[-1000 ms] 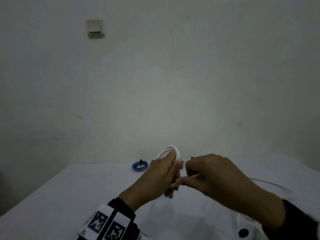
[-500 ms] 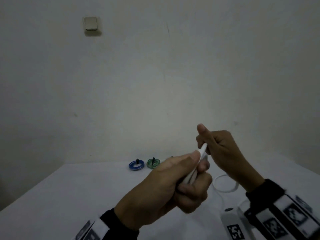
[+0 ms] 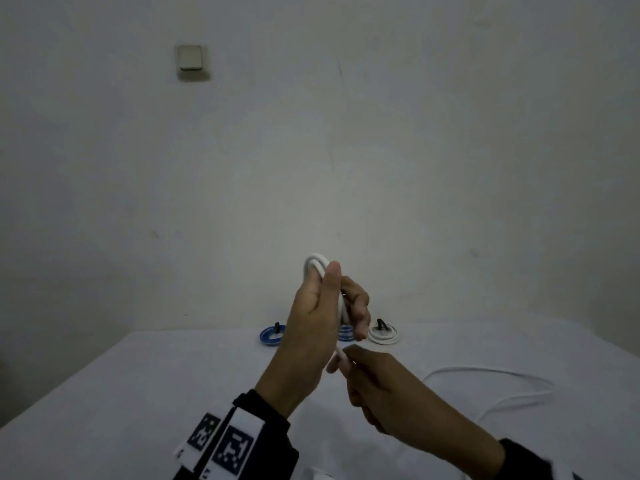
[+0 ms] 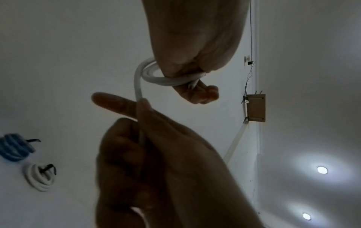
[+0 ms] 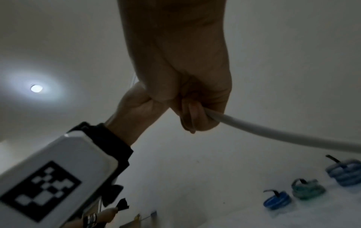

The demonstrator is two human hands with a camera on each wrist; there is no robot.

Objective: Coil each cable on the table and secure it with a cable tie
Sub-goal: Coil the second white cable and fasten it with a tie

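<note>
My left hand is raised over the table and grips a small coil of white cable, whose loop sticks out above the thumb. In the left wrist view the coil's turns pass through the curled left fingers. Just below, my right hand pinches the same cable between thumb and fingers. The right wrist view shows the cable leaving the right fist toward the right. The uncoiled rest of the cable lies in a loose curve on the white table.
Finished coils with black ties lie at the table's far edge by the wall: a blue one, another blue one partly behind my left hand, and a white one. The right wrist view also shows a green coil.
My right hand has come down from above the left hand to below it, drawing cable along. The left hand has turned upright and the coil's loop now shows above its thumb.
</note>
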